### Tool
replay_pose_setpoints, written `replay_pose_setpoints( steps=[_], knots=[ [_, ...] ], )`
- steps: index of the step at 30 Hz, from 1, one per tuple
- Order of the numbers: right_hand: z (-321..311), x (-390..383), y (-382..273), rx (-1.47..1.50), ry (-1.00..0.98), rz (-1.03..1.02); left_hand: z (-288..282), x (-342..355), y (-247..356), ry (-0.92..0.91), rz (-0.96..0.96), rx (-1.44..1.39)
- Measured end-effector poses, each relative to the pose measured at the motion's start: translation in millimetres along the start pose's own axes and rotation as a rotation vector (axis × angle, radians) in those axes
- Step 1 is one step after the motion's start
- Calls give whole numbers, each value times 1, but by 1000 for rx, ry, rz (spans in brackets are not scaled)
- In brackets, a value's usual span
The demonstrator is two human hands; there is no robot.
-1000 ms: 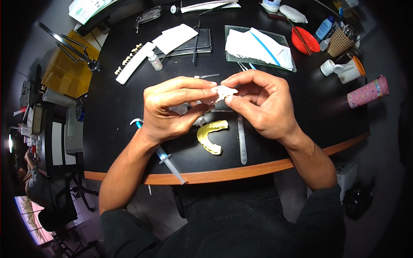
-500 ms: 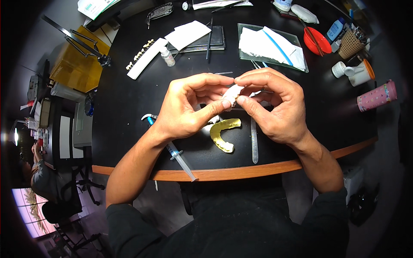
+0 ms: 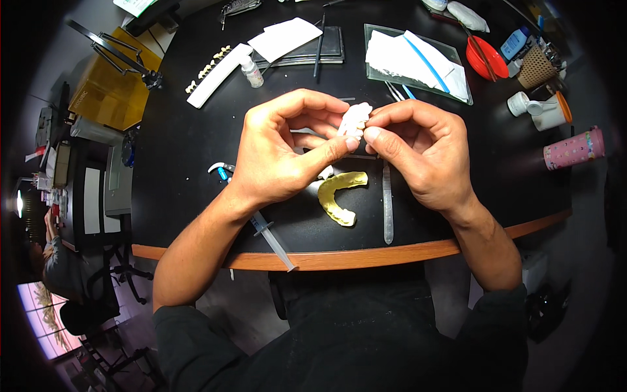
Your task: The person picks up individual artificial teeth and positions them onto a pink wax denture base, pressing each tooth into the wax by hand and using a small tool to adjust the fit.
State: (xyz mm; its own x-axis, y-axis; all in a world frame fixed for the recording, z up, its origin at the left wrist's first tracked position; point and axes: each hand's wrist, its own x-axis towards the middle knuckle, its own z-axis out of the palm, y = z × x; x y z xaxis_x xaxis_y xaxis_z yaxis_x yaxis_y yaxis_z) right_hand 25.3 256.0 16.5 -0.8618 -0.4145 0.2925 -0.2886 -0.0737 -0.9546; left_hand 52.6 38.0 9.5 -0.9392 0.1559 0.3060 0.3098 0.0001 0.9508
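Observation:
A white plaster dental cast [image 3: 353, 120] with a ridge of teeth stands tilted up over the table, between my hands. My left hand [image 3: 287, 144] grips it from the left, thumb at its lower edge and fingers behind it. At its right edge, the thumb and forefinger of my right hand [image 3: 421, 150] pinch the row of teeth; whether a small separate piece is between them is hidden. Below lies a yellow horseshoe-shaped dental model [image 3: 330, 201]. A small white piece [image 3: 326, 173] sits beside it, partly behind my left hand.
A syringe [image 3: 277, 246] lies by the wooden table edge, under my left forearm. A metal-handled tool [image 3: 387, 206] is right of the yellow model. Farther off are a tooth shade strip [image 3: 219, 77], a small bottle [image 3: 252, 73], a glass slab [image 3: 467, 91], a red bowl [image 3: 486, 57] and a pink tumbler [image 3: 573, 149].
The white cast has been turned more upright and shows more of its surface. My right forefinger has come down from its top to the toothed edge beside the thumb.

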Motion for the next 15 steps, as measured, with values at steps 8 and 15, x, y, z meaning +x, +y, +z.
replay_pose_setpoints(
  steps=[8, 15],
  knots=[
    [-5, 3, -1, 129, -39, 64, 3, -1, 6, -63, 0, 53],
    [-6, 3, -1, 129, -40, 107, 4, -2, 6, -89, 38, 75]
  ],
)
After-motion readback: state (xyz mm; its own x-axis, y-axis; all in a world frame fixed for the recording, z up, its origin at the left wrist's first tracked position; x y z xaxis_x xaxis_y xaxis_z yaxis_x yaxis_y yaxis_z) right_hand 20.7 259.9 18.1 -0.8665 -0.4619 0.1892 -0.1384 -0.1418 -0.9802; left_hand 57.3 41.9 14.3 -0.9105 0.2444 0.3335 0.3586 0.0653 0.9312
